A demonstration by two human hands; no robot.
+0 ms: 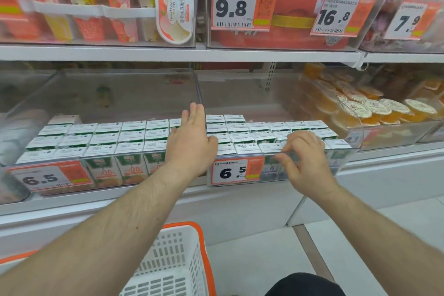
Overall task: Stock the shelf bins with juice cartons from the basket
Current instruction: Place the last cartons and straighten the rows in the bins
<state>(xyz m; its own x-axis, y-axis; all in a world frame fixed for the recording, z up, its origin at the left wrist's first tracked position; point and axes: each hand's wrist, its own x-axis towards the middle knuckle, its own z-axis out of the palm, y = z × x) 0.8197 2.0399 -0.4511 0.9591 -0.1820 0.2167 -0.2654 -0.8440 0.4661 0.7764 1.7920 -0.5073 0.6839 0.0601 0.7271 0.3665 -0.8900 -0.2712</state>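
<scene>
Lying flat with straight fingers on the juice cartons (134, 138), the left hand (191, 143) (right hand (304, 163) pinches the bin's front wall (276, 155)).

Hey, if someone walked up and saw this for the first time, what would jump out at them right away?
Two bare arms reaching into the lower shelf: the left hand lies flat on tightly packed rows of juice cartons, while the right hand curls its fingers over the clear bin's front edge. Bold orange price tags stand out, 6.5 below and 9.8 above. A white basket with an orange rim sits on the floor.
</scene>
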